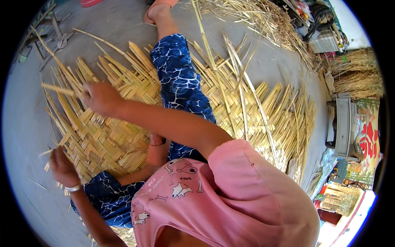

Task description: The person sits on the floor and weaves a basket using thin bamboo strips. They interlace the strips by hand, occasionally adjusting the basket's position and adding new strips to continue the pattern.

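Note:
A large herringbone mat (119, 142) woven from flat, straw-coloured reed strips lies under me, with loose strip ends fanning out along its far and left edges. Over its far left part, my right hand (101, 99) is closed on a flat reed strip (59, 89) that sticks out to the left. My left hand (63, 166), with a silver bangle (73, 188) at the wrist, is closed at the mat's left edge. A short pale strip end (45, 153) pokes out by its fingers, which look pinched on it.
Long loose strips (251, 88) lie across the mat's right half. My outstretched leg in blue patterned trousers (179, 70) crosses the mat. Beyond lies a heap of straw (267, 20). On the right are straw bundles (358, 72) and a grey cabinet (343, 123); a wooden frame (53, 26) stands far left.

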A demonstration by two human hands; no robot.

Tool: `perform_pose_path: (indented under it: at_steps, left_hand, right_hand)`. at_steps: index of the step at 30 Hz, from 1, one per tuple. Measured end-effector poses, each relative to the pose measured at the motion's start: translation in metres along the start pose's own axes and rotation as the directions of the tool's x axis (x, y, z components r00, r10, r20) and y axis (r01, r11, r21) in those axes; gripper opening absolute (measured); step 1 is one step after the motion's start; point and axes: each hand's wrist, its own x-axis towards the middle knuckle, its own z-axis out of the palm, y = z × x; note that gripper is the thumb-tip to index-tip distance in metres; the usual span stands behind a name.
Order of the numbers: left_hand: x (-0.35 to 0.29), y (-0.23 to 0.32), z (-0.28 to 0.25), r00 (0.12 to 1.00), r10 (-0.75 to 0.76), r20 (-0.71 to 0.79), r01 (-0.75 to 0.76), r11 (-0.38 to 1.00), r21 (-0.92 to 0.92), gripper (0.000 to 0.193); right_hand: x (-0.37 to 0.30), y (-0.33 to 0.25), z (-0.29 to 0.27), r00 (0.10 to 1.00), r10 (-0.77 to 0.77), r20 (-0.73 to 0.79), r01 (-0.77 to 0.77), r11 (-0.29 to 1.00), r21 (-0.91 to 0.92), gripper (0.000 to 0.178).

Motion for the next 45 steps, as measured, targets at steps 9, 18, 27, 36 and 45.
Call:
perform_pose_path:
  at_steps: [9,18,27,36,45]
  left_hand:
    - [-0.009,0.189,-0.032,0.770,0.633,-0.083,-0.579,0.637,-0.510,0.023]
    - [-0.016,0.271,-0.042,0.715,0.681,-0.156,-0.598,0.482,-0.640,0.031]
    - [-0.048,0.286,0.000,0.690,0.724,-0.025,-0.510,0.461,-0.726,0.025]
    - [-0.053,0.291,-0.002,0.698,0.714,0.061,-0.447,0.500,-0.742,0.023]
    - [-0.057,0.293,0.009,0.684,0.726,0.079,-0.482,0.530,-0.698,0.027]
  right_hand:
    - [-0.125,0.017,-0.041,0.832,0.399,0.386,-0.495,0.219,0.841,0.017]
    - [-0.191,0.056,-0.142,0.893,0.435,0.116,-0.294,0.369,0.882,0.016]
    - [-0.217,0.162,-0.406,0.434,0.057,-0.899,-0.459,0.873,-0.166,0.051]
    - [-0.495,0.216,-0.361,0.230,0.516,-0.825,-0.972,0.153,-0.176,0.053]
    - [-0.552,0.176,-0.309,0.366,0.458,-0.810,-0.929,0.223,-0.294,0.033]
